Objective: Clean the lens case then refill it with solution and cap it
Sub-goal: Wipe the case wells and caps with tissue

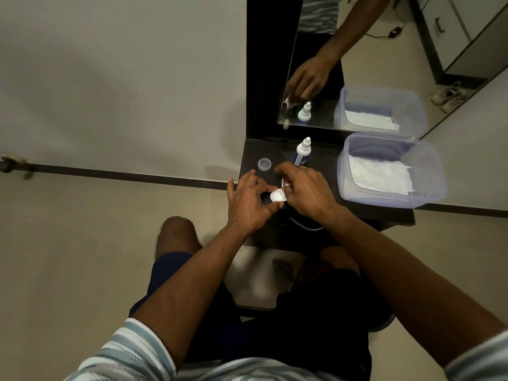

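Observation:
The white lens case (278, 195) sits low over the dark table (384, 213), between both hands. My left hand (251, 203) pinches its near edge with thumb and fingertips. My right hand (303, 189) covers its right part, fingers curled over it; what lies under those fingers is hidden. The white and blue solution bottle (302, 152) stands upright just behind my right hand, its nozzle uncovered. A small clear cap (264, 164) rests on the table to the bottle's left.
A clear plastic tub (390, 171) holding white tissue stands at the table's right. A mirror (357, 64) leans at the back and reflects the bottle, tub and a hand. My knees are under the table edge. Floor lies to the left.

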